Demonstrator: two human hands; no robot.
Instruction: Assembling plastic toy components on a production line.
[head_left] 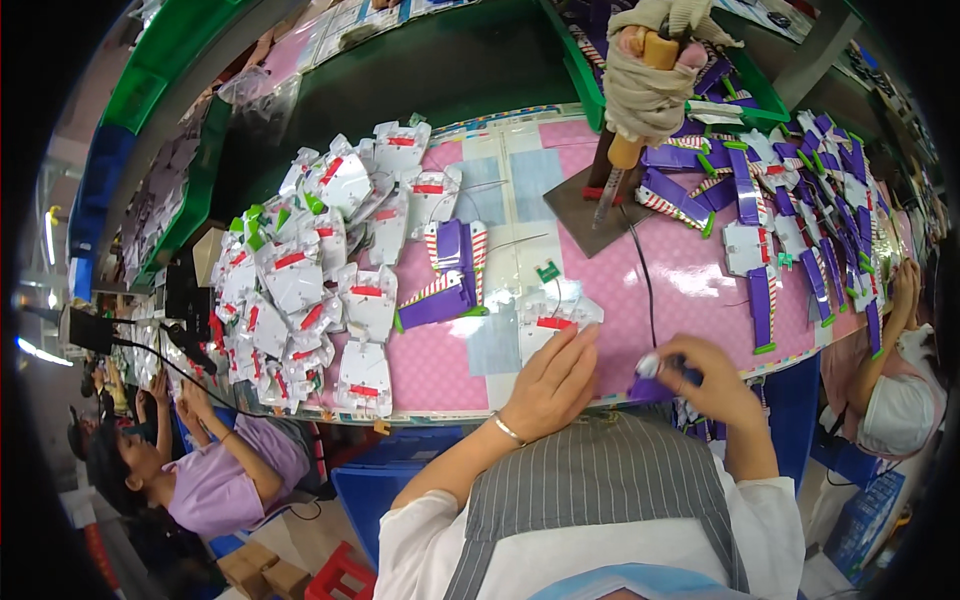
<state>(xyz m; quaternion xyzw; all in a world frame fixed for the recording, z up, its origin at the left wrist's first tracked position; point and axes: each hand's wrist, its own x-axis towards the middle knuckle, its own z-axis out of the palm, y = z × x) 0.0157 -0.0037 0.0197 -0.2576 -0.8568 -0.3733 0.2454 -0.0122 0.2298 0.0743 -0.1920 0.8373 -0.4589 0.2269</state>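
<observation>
My left hand (552, 385) lies with fingers stretched over the near edge of a white plastic panel (540, 318) with a red strip. A small green circuit board (547, 271) on thin wires lies just beyond that panel. My right hand (712, 378) is closed, at the table's near edge, on a small purple-and-white piece (652, 382); its exact kind is partly hidden by the fingers. Left of centre lie purple plastic parts with red-and-white striped edges (455, 265).
Piled white panels (290, 265) cover the table's left side; purple-and-white assemblies (790, 215) crowd the right. A cloth-wrapped tool (645, 95) with a metal shaft stands on a dark plate (575, 225), near a black cord (643, 270). Green bins (185, 215) line the far side. Co-workers sit at both sides.
</observation>
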